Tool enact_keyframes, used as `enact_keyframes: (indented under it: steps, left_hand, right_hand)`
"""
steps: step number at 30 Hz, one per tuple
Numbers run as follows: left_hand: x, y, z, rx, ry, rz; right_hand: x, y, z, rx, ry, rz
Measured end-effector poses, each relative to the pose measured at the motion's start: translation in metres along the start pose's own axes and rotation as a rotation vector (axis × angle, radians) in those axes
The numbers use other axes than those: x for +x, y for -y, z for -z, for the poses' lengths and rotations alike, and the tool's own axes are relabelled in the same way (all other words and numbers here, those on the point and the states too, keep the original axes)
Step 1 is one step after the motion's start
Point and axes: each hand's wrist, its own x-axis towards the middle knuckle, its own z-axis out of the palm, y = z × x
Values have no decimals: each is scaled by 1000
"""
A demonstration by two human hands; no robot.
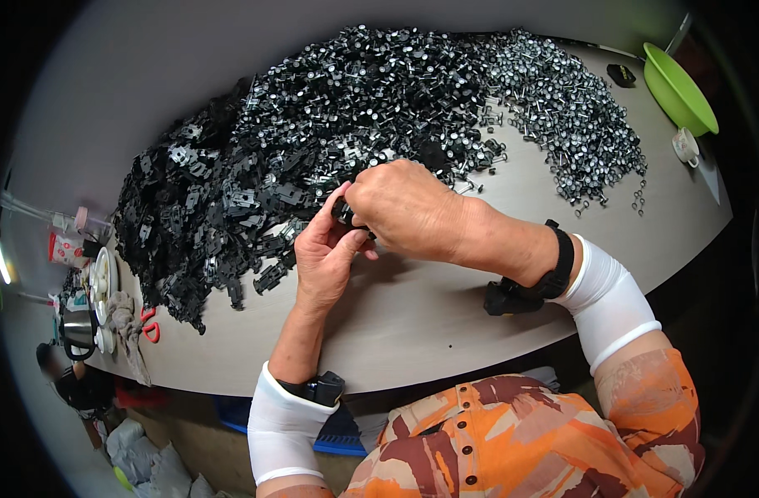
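My left hand (323, 259) holds a small black plastic part (343, 212) between thumb and fingers, just in front of the heap. Against that part my right hand (413, 207) is closed, back of the hand upward; its fingertips and anything in them are hidden. Just beyond both hands lies a big heap of flat black plastic parts (217, 199). It runs into a pile of black pieces with shiny round metal heads (371, 91). Farther right spreads a pile of silver bolt-like metal pieces (570, 116).
A green basin (678, 90) and a patterned cup (685, 148) stand at the table's far right. Red-handled scissors (150, 325), a grey rag (129, 332) and a metal pot (80, 332) are at the left end. Beyond them, a person (80, 386) is low at the left.
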Motion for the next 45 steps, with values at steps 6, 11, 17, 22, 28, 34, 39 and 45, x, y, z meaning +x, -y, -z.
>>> enact_keyframes:
  steps: [6, 11, 17, 22, 28, 34, 39, 45]
  left_hand:
    - [3, 1, 1, -274, 7, 57]
    - [3, 5, 5, -448, 6, 103]
    - [3, 4, 4, -303, 12, 83]
    - [0, 6, 2, -104, 18, 39]
    - [0, 5, -8, 17, -40, 0]
    - [0, -9, 0, -377, -22, 91]
    - [0, -6, 7, -289, -111, 74]
    - [2, -4, 7, -232, -179, 12]
  right_hand:
    - [1, -10, -33, 184, -409, 40]
    - [0, -5, -24, 239, -449, -14]
    - [-1, -9, -24, 241, -473, 10]
    - [-3, -10, -25, 190, -410, 7]
    - [-6, -13, -48, 285, -535, 41]
    - [1, -18, -42, 246, -621, 101]
    - [2, -26, -18, 455, -418, -45]
    - [-2, -22, -31, 915, 8, -315]
